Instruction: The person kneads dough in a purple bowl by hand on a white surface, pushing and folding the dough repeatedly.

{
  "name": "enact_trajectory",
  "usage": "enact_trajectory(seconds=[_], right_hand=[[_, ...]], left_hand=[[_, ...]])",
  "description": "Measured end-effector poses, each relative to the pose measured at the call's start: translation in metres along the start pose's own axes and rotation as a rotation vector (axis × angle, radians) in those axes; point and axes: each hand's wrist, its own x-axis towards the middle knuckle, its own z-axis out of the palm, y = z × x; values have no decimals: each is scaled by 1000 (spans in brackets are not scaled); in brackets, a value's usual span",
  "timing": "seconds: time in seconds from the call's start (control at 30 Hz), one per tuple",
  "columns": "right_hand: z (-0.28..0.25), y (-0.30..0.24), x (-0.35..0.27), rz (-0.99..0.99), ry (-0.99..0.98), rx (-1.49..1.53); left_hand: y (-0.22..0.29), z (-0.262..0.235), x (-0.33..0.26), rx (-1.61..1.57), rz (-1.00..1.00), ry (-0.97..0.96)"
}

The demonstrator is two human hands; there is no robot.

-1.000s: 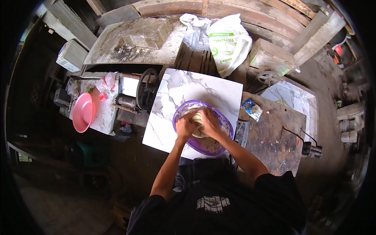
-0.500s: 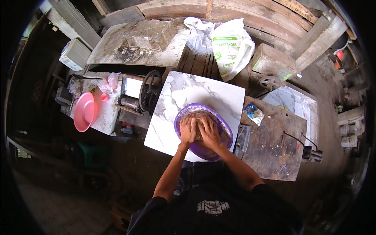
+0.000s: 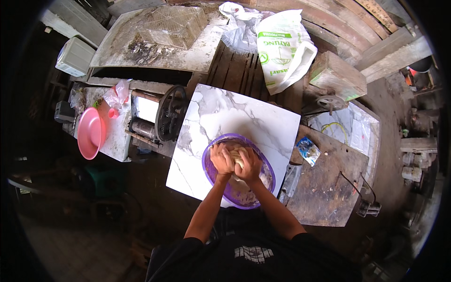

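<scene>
Cluttered workshop surroundings
A pink plate (image 3: pixel 90 133) sits left beside a hand-cranked roller machine (image 3: pixel 157 117); a white plastic bag (image 3: pixel 282 49) and wire cage (image 3: pixel 174 26) lie beyond.

A round purple bowl (image 3: pixel 238 171) sits on the near part of a white marble-patterned slab (image 3: pixel 225 117), its translucent rim dusted pale inside. In it lies a pale lump of dough (image 3: pixel 238 156), mostly covered, showing only between the knuckles. The left hand (image 3: pixel 222 160) and right hand (image 3: pixel 249 164) press down on it, side by side and touching.
</scene>
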Motion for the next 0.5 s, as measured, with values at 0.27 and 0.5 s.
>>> enact_trajectory(seconds=[0.27,0.5], right_hand=[[25,14,7,-78,225,-76],[20,26,34,-31,-115,-6]], left_hand=[[-29,20,12,7,160,13],[-38,16,47,-191,-34,-253]])
